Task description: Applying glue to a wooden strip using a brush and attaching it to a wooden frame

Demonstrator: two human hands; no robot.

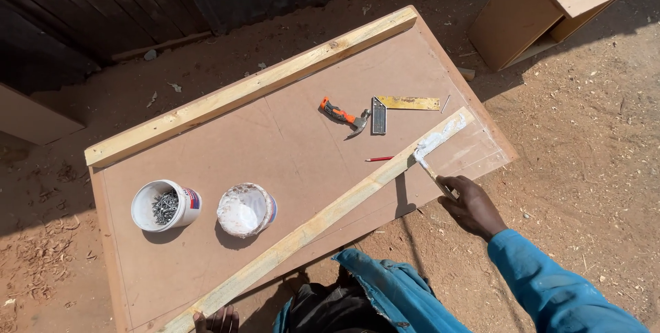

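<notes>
My right hand [471,204] grips the handle of a small brush [427,168], whose bristles rest on a long wooden strip [323,219] near its far end. White glue [443,137] coats that far end of the strip. The strip lies diagonally across a brown board [275,147]. My left hand [216,320] shows only its fingers at the bottom edge, touching the strip's near end. A second wooden strip [247,89] lies along the board's far edge.
On the board stand a white tub of nails [165,206] and a white tub of glue [245,209]. Further along lie an orange-handled hammer [344,116], a try square [402,106] and a red pencil [379,159]. A wooden cabinet [550,10] sits on the dirt at top right.
</notes>
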